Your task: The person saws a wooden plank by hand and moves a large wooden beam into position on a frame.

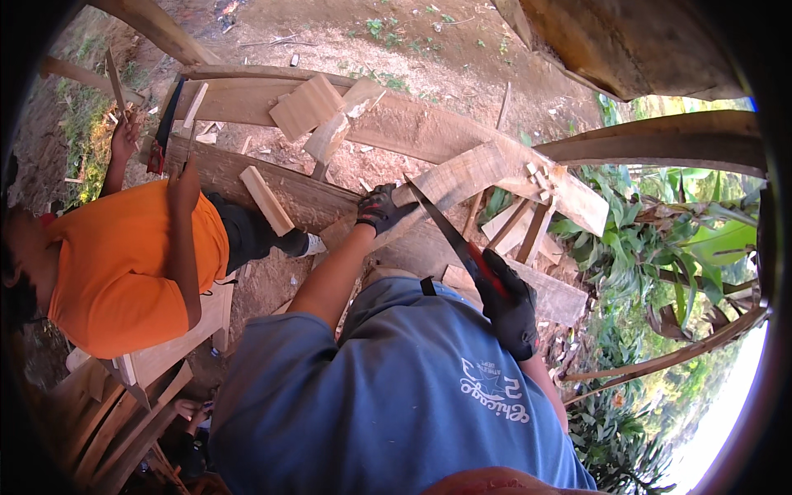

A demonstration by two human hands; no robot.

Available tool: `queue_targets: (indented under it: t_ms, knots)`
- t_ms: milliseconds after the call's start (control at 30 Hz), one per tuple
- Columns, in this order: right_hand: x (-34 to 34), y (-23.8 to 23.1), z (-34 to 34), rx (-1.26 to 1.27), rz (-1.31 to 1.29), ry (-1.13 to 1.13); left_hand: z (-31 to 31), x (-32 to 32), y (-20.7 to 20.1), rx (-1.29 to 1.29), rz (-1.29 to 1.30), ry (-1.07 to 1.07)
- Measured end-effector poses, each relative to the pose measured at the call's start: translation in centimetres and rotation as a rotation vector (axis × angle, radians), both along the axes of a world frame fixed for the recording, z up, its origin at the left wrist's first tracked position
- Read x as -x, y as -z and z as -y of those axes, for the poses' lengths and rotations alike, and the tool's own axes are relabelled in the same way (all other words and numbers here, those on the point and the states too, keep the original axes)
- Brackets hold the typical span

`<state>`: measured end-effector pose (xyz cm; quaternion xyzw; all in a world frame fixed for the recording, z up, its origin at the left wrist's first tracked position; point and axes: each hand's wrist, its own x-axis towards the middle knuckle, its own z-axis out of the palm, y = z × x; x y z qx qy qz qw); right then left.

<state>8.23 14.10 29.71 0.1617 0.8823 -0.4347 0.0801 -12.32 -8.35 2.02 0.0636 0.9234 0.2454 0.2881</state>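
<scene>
Handsaw (450,233): dark grey blade, red-and-black handle. Left glove (384,209) black, red accents; right glove (510,307) same. Board (466,175) light brown, grain streaks. T-shirt (371,396) blue, white print. Co-worker's shirt (136,264) plain orange, trousers (239,235) dark. Leaves (718,243) green. Ground (470,58) reddish brown.

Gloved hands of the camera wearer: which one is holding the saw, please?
The right hand: its fingers are closed around the handle of the saw. The left hand holds no tool and rests on the wooden board.

saw (444,221) seemingly on plank (464,175)
</scene>
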Motion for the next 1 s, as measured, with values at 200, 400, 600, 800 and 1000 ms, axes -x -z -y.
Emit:
queue_targets:
  t_ms: [200,400,600,800,1000]
  knots:
    - [3.9,1.2,2.0,-0.046,-0.013,-0.146,-1.3,1.0,3.1,0.143,-0.105,-0.141]
    - [7.1,5.0,2.7,-0.081,0.031,-0.158,-2.4,-0.5,5.9,0.22,-0.369,-0.114]
    - [10.7,7.7,3.3,-0.044,0.016,-0.172,-2.2,-0.6,6.1,0.215,-0.459,-0.115]
    - [12.5,13.3,4.3,0.008,0.002,-0.134,-2.5,-0.3,5.0,0.213,-0.365,-0.104]
    - [12.6,21.2,6.3,-0.105,-0.095,-0.254,-2.3,-0.4,4.8,0.164,-0.401,-0.005]
